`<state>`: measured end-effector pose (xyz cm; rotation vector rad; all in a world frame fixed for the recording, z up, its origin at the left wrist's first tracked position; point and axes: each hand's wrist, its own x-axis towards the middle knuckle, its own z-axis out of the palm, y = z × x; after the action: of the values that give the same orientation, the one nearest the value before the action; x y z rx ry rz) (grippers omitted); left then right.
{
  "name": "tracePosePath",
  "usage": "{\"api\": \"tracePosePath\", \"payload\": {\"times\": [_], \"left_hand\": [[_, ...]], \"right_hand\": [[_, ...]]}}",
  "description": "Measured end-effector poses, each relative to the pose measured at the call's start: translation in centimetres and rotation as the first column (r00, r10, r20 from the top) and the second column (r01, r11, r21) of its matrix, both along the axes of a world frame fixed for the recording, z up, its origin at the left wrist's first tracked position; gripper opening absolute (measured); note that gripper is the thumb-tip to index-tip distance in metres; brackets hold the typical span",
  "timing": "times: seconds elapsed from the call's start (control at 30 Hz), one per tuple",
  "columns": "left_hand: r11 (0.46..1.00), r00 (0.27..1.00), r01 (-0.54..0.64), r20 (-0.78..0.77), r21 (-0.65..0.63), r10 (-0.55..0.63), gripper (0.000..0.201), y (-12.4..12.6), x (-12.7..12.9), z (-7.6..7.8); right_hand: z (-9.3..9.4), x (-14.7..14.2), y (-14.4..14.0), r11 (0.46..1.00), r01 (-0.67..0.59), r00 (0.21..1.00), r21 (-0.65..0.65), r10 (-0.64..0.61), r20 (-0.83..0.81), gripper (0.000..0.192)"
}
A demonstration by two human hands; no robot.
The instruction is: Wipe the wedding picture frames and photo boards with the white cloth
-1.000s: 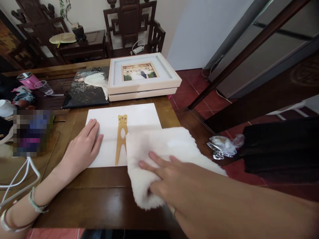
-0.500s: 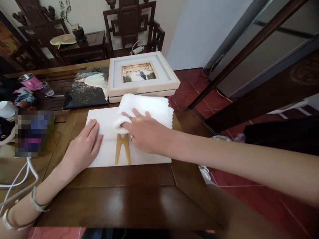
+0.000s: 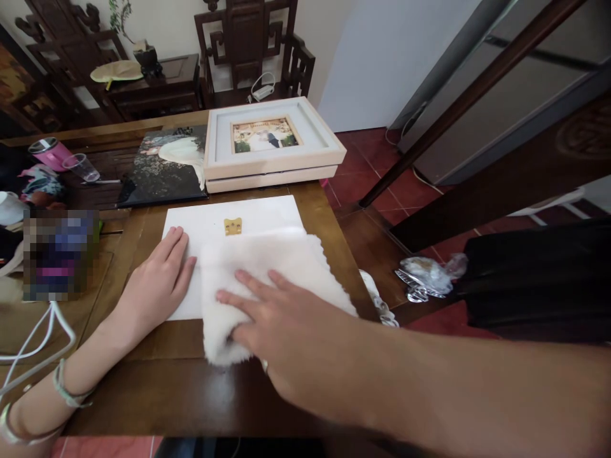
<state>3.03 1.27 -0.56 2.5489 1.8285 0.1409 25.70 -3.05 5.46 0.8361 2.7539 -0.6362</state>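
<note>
A white flat board [image 3: 258, 207] lies on the wooden table, with a yellow-brown piece [image 3: 233, 226] fixed near its far edge. The lower part of that piece, a forked leg, is now hidden under a fluffy white cloth [image 3: 267, 254]. My right hand [image 3: 281, 324] presses on the cloth with fingers spread and the thumb tucked into its fold; the cloth spreads over the board's near right part and past its near edge. Flat on the board's left edge rests my left hand [image 3: 160, 273], holding nothing.
Beyond the board, light wooden picture frames [image 3: 272, 172] are stacked beside a dark photo panel [image 3: 165, 168]. A pink mug [image 3: 50, 154], a clear plastic cup [image 3: 82, 166] and white cables [image 3: 60, 324] are at the left. The table's right edge drops to a red tiled floor [image 3: 360, 168].
My right hand has drawn the white cloth from the board's far part toward me, uncovering the yellow-brown piece's top and covering its forked leg. My left hand stays put.
</note>
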Motion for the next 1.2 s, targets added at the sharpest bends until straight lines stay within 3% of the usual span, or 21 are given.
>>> {"api": "tracePosePath", "payload": {"times": [0.17,0.3,0.43,0.63,0.73,1.07,1.2], "left_hand": [[1.0,1.0,0.007,0.007,0.009,-0.007,0.054,-0.2,0.1,0.2],[1.0,1.0,0.004,-0.003,-0.001,-0.004,0.054,-0.2,0.2,0.5],[1.0,1.0,0.007,-0.011,-0.001,-0.007,0.055,-0.1,0.2,0.4],[0.999,0.999,0.033,-0.002,-0.01,-0.033,0.051,0.0,-0.3,0.2],[0.999,0.999,0.048,0.004,-0.017,-0.048,0.052,0.1,-0.4,0.2],[1.0,0.995,-0.006,0.102,-0.017,0.008,0.052,-0.1,0.0,0.3],[0.998,0.925,-0.044,0.379,0.035,0.028,0.058,0.1,-0.4,0.2]], "right_hand": [[-1.5,-0.1,4.7,0.979,0.074,0.997,0.192,-0.077,0.007,0.056],[-2.1,-0.8,6.7,0.952,0.079,0.997,0.297,-0.075,-0.025,0.05],[-1.5,-1.5,4.9,0.961,0.095,0.995,0.26,-0.096,-0.01,0.047],[-1.0,-1.9,-0.7,0.991,-0.014,0.996,0.136,0.026,-0.084,0.031],[-1.1,-1.8,-1.3,0.992,-0.037,0.99,0.119,0.053,-0.13,0.027],[-1.4,-1.9,6.7,0.958,0.127,0.991,0.258,-0.114,-0.066,0.047],[-1.1,-3.8,7.7,0.954,0.193,0.98,0.228,-0.197,-0.003,0.049]]}}
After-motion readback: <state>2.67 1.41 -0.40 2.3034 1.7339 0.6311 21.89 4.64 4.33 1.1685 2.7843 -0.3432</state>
